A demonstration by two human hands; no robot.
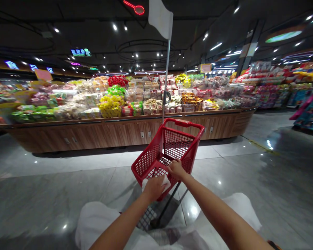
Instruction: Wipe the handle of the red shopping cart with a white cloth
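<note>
A red plastic shopping cart (pixel 179 140) with latticed walls stands right in front of me, its inside facing up. My left hand (pixel 154 188) is closed on a white cloth (pixel 167 183), pressed against the cart's near edge. Farther up, my right hand (pixel 176 169) has its fingers curled over the near right part of the cart's basket; its fingertips are partly hidden. A thin pole with a white flag (pixel 160 19) rises at the cart's far left corner.
Beyond the cart runs a long wood-panelled display stand (pixel 120 133) heaped with packaged snacks. More stocked shelves (pixel 270 90) are at the right. Grey glossy floor (pixel 62 194) lies around the cart, and my knees in white flank it.
</note>
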